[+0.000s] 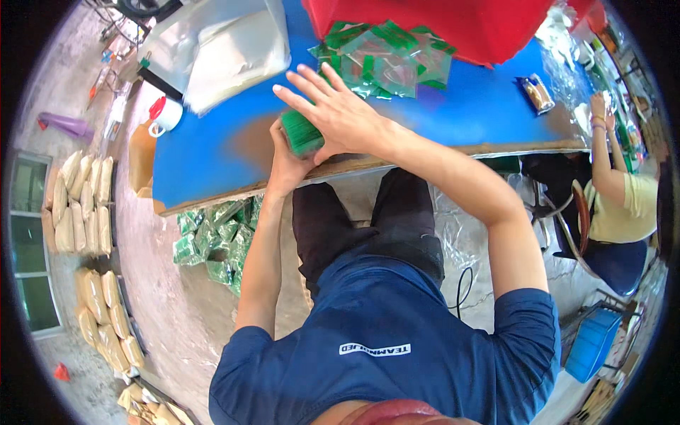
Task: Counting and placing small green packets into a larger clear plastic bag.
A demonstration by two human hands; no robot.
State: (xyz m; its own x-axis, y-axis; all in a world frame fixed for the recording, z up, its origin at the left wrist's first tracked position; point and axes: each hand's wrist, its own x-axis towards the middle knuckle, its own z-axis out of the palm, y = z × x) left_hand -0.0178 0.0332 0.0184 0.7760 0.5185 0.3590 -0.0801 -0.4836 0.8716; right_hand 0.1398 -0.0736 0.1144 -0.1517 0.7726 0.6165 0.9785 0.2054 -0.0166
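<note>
Over the near edge of the blue table, my left hand is wrapped round a thick stack of green packets. From the right, my right hand reaches across the stack. Its fingers are stretched out and spread, and its palm side and thumb lie against or very close to the packets; the exact contact is hidden. Beyond my hands, a loose heap of flat clear packets with green parts lies on the table.
A big red container or sheet stands behind the heap. Clear plastic bags lie at the far left, near a white mug. Bundled green packets lie on the floor below the table. A co-worker sits at right.
</note>
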